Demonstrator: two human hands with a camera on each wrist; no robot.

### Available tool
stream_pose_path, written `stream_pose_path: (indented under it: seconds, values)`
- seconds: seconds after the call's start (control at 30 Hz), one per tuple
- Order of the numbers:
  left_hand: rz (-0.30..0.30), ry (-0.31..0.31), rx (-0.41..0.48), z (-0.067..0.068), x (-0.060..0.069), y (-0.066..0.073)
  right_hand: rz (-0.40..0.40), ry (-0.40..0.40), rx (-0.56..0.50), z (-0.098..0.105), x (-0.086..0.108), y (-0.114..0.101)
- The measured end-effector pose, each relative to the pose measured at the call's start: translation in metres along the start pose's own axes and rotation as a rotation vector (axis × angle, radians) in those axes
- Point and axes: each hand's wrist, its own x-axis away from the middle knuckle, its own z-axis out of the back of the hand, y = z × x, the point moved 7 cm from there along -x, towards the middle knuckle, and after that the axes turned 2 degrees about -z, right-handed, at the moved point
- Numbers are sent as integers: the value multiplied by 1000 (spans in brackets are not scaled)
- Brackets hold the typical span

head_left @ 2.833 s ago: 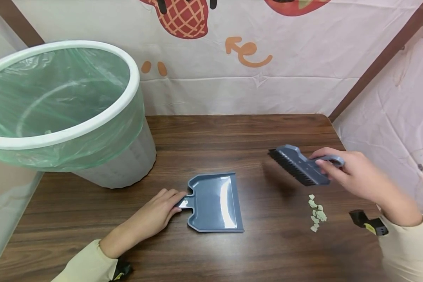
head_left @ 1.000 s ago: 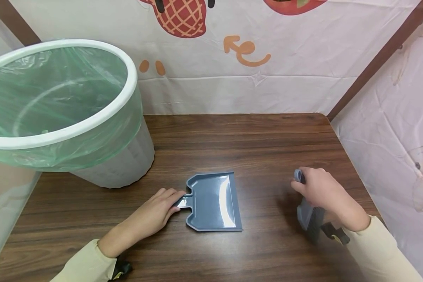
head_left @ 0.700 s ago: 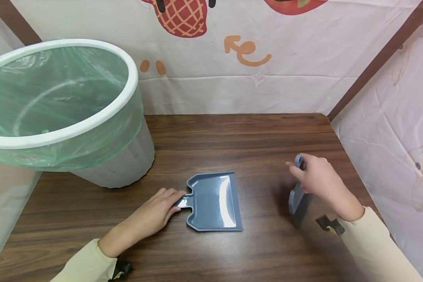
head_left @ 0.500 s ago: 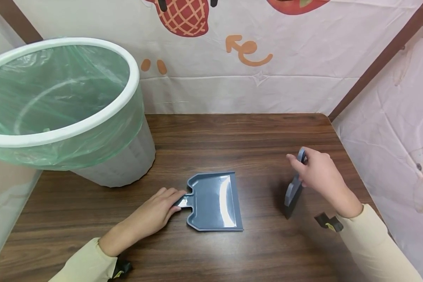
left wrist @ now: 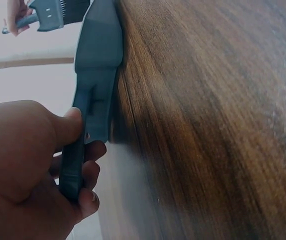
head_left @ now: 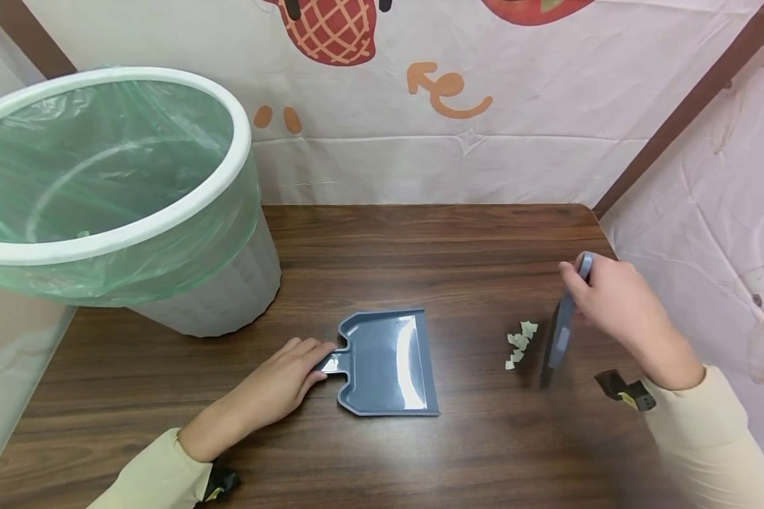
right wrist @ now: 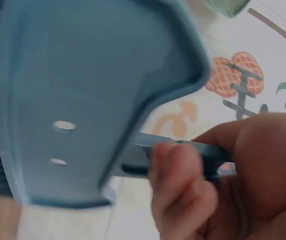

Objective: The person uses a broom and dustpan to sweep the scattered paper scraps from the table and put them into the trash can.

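Two hands, two tools

From my remote station I see the left hand (head_left: pixel 264 396) gripping the dustpan (head_left: pixel 382 364) by its handle on the worktop (head_left: pixel 420 254). My feed shows the right hand (head_left: pixel 630 311) grasping the brush (head_left: pixel 562 336), bristles downward. Pale scraps (head_left: pixel 521 342) lie between dustpan and brush, nearer the brush. Lined bin (head_left: pixel 245 290): far left.

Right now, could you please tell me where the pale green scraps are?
In the head view, the scraps lie on the table right of centre, between the dustpan and the brush.
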Motion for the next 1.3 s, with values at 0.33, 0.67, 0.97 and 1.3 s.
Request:
stream_pose_path:
  seconds: [0.33,0.67,0.97,1.3]
  values:
    - [0,-6,3,0,0,0,309,19,197,5,4,-6]
    - [0,-7,6,0,0,1,489,-54,168,-25,16,-9]
    - [2,1,9,1,0,1,550,-147,112,-21,35,-15]
    - [0,-5,0,0,0,0,513,-180,-7,-5,42,-7]
